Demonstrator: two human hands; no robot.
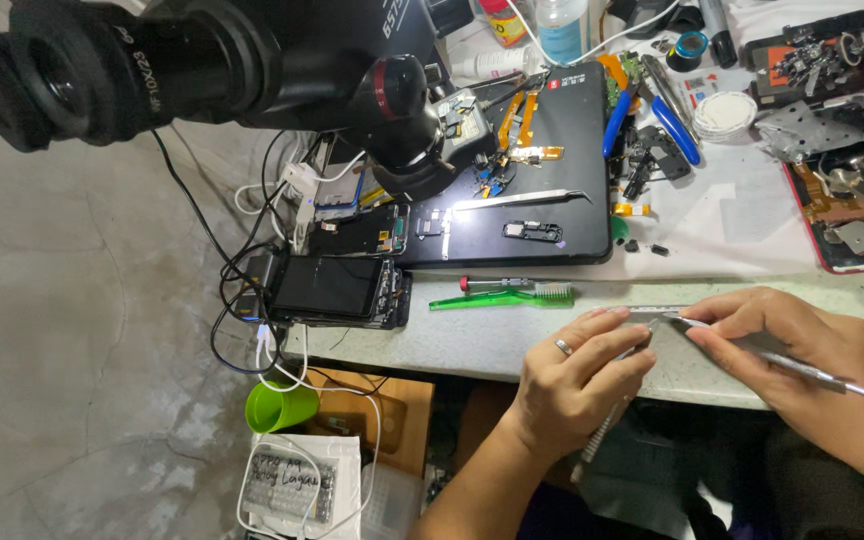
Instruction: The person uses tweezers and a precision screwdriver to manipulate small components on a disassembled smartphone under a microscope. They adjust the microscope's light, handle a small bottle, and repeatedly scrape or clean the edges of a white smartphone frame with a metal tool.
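Two hands meet over the near edge of the worktop point(472, 345): the left hand point(577, 375) and right hand point(802, 350) pinch a thin metal strip point(652, 312) between their fingers, its long axis running left to right; the right also grips slim tweezers point(802, 368) pointing left toward it

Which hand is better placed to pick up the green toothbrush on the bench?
Probably the left hand: it is nearer the green toothbrush. The right hand grips a metal tool, farther away.

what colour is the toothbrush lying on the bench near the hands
Translucent green plastic toothbrush with pale bristles, seen clearly in the head view.
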